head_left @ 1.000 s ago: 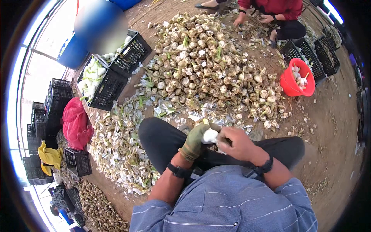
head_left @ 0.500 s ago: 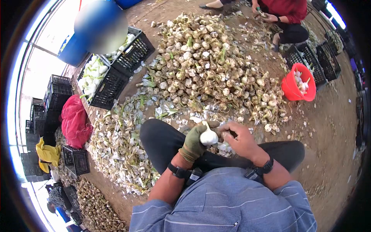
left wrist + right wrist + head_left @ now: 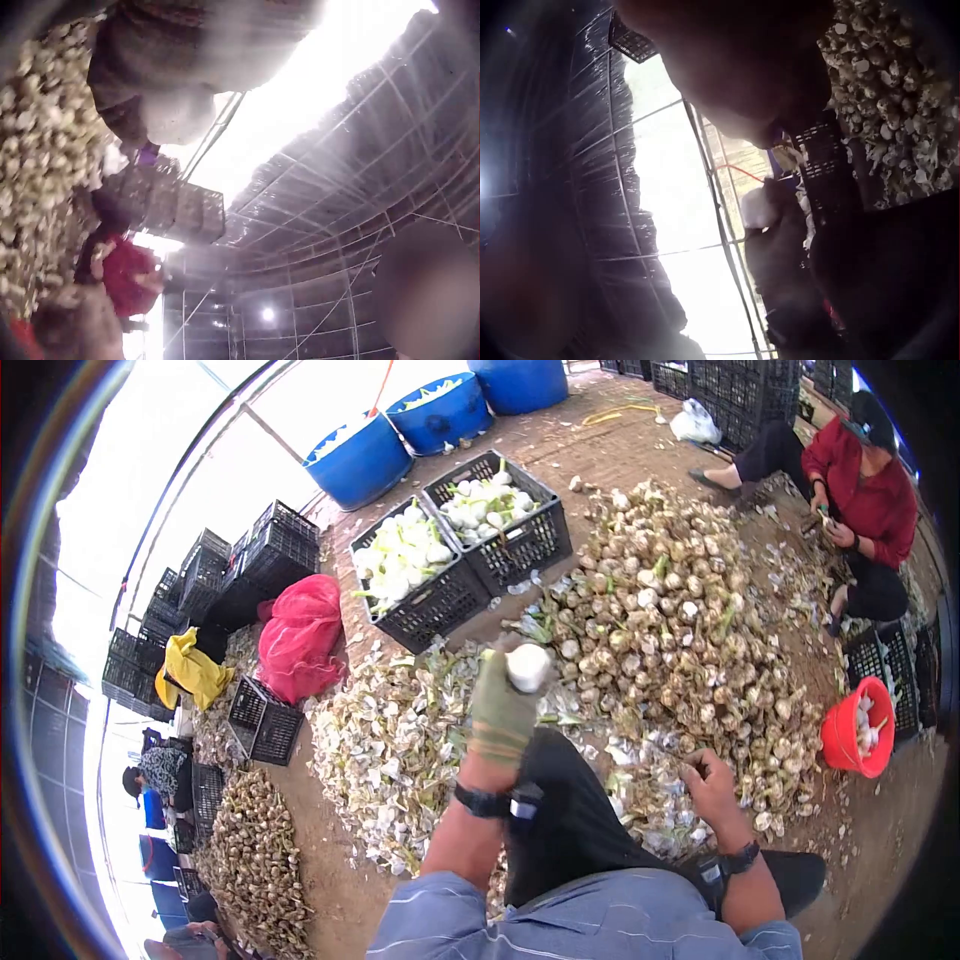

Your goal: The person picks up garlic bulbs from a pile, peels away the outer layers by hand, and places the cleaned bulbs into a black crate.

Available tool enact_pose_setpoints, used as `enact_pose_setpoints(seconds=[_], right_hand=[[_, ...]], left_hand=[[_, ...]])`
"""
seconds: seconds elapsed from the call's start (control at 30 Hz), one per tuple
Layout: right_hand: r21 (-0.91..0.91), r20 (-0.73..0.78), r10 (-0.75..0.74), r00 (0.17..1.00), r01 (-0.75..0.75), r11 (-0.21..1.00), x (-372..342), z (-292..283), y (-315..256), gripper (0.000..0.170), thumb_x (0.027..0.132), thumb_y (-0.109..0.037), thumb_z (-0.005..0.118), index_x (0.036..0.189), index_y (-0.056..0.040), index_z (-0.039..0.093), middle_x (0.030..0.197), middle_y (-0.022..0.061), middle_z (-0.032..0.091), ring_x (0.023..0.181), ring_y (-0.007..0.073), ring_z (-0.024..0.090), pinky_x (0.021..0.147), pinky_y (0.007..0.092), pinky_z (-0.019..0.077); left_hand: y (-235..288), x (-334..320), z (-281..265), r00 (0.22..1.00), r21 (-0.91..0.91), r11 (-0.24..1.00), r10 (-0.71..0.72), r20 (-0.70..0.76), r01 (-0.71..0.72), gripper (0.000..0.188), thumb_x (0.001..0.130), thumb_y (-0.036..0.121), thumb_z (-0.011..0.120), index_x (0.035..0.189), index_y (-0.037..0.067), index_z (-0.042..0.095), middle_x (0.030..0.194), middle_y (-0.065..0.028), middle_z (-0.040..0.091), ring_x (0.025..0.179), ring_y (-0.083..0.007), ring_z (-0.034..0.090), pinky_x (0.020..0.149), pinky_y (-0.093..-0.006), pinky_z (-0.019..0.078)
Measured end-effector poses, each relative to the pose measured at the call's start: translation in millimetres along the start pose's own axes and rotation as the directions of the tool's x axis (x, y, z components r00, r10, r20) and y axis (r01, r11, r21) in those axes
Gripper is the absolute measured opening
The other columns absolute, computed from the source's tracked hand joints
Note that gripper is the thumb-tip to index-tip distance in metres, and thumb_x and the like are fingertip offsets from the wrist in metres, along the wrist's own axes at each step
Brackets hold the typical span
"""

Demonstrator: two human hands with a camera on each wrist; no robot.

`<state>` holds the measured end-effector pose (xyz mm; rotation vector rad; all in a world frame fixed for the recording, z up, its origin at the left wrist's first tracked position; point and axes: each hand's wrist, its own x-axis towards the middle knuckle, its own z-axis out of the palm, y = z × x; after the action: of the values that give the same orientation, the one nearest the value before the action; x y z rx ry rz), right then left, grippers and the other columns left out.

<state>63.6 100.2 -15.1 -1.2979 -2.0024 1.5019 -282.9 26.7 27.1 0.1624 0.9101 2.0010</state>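
My left hand (image 3: 503, 710), in a green work glove, holds a peeled white garlic bulb (image 3: 527, 667) out in front, just short of two black crates of garlic. In the left wrist view the same bulb (image 3: 178, 116) shows blurred below the glove (image 3: 187, 45). The bare right hand (image 3: 713, 788) hangs above the right leg, fingers loosely curled, beside a large heap of unpeeled garlic (image 3: 670, 610). Nothing shows between its fingers. In the right wrist view that hand (image 3: 735, 67) is a dark shape, with the raised bulb (image 3: 757, 208) beyond it.
The left crate (image 3: 430, 605) and right crate (image 3: 520, 550) hold trimmed white garlic. Peeled skins (image 3: 390, 760) cover the ground at left, near a red mesh sack (image 3: 303, 640). A red bucket (image 3: 845, 735) stands at right, below a seated person in red (image 3: 865, 490). Blue tubs (image 3: 360, 465) stand behind.
The hands have parted. My left hand has carried the garlic bulb forward toward the crates, while the right has drawn away to the right. The head view has swung left and up.
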Motion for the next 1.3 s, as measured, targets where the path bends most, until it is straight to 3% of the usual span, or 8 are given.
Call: enact_pose_setpoints(seconds=[0.37,0.53,0.7,0.97,1.13,1.17,1.23,1.3], right_hand=[[-0.471,0.155,0.395,0.905,-0.284,0.835,-1.6,31.6,230.0,0.027,0.08,-0.024,0.07,0.09,0.0014,0.069,0.084,0.0198,0.07,0.076,0.0332,0.068,0.071,0.0446,0.0529],[-0.334,0.053,0.398,0.916,-0.359,0.871,22.3,33.1,235.2,0.028,0.079,-0.024,0.07,0.089,0.002,0.069,0.084,0.0212,0.069,0.077,0.0365,0.067,0.071,0.0455,0.0528],[-0.389,0.105,0.377,0.92,-0.311,0.867,27.8,36.9,222.3,0.029,0.078,-0.024,0.068,0.089,0.0017,0.069,0.084,0.0228,0.069,0.075,0.0377,0.067,0.071,0.0455,0.0528],[-0.552,0.174,0.331,0.928,-0.187,0.812,19.2,30.8,293.8,0.04,0.08,-0.034,0.061,0.096,0.0022,0.071,0.092,0.0279,0.069,0.084,0.0452,0.065,0.078,0.0527,0.0528],[-0.651,0.328,0.268,0.906,0.012,0.759,30.0,5.5,320.2,0.028,0.079,-0.005,0.061,0.052,-0.0013,0.054,0.053,0.0131,0.047,0.045,0.0296,0.042,0.045,0.0471,0.0339],[-0.543,0.252,0.328,0.91,-0.147,0.827,22.2,-2.4,323.9,0.023,0.088,-0.013,0.055,0.099,0.0049,0.063,0.091,0.0275,0.065,0.079,0.045,0.062,0.07,0.0564,0.0483],[-0.586,0.308,0.396,0.865,-0.156,0.795,24.1,-26.4,294.7,0.022,0.091,-0.008,0.056,0.11,0.0001,0.06,0.099,0.0235,0.065,0.082,0.0416,0.061,0.069,0.0552,0.0472],[-0.594,0.099,0.336,0.937,-0.216,0.775,24.1,-40.6,298.5,0.021,0.09,-0.011,0.062,0.071,-0.0035,0.063,0.069,0.0124,0.055,0.066,0.0308,0.054,0.062,0.0449,0.0463]], left_hand=[[109.5,238.1,-162.1,0.904,-0.028,0.968,0.224,-0.365,-0.251,0.029,0.099,0.028,0.054,0.12,0.009,0.056,0.105,-0.0121,0.065,0.096,-0.0313,0.065,0.082,-0.0536,0.0571],[220.6,308.9,-116.3,0.897,-0.23,0.905,0.263,-0.354,-0.357,0.086,0.09,0.056,0.061,0.146,0.0,0.028,0.14,-0.0243,0.041,0.123,-0.0394,0.05,0.098,-0.0515,0.0518],[172.9,269.9,-96.5,0.863,0.001,0.949,0.286,-0.415,-0.314,0.089,0.093,0.053,0.058,0.152,0.0,0.018,0.153,-0.0233,0.028,0.128,-0.0363,0.049,0.098,-0.0476,0.0525],[63.7,174.1,-70.6,0.983,0.109,0.993,0.052,-0.174,-0.033,0.024,0.094,0.033,0.063,0.093,0.01,0.06,0.085,-0.0054,0.062,0.07,-0.0202,0.056,0.057,-0.0325,0.0437],[12.3,92.9,55.7,0.998,0.229,0.972,0.046,0.04,-0.054,0.034,0.102,0.032,0.053,0.12,0.005,0.062,0.105,-0.0101,0.068,0.089,-0.0236,0.066,0.067,-0.0326,0.0572],[2.3,81.6,67.9,0.987,0.178,0.984,-0.054,0.153,0.026,0.04,0.103,0.034,0.051,0.128,0.004,0.057,0.111,-0.0131,0.066,0.093,-0.0236,0.067,0.069,-0.0322,0.0596],[-30.7,44.9,121.8,0.961,0.185,0.981,-0.11,0.255,0.063,0.042,0.105,0.034,0.048,0.132,0.004,0.055,0.116,-0.0152,0.065,0.092,-0.0232,0.067,0.067,-0.0302,0.059],[-68.9,19.8,146.5,0.936,0.186,0.974,-0.184,0.301,0.132,0.043,0.105,0.034,0.047,0.135,0.003,0.053,0.118,-0.0156,0.064,0.09,-0.0229,0.066,0.067,-0.0307,0.0587]])
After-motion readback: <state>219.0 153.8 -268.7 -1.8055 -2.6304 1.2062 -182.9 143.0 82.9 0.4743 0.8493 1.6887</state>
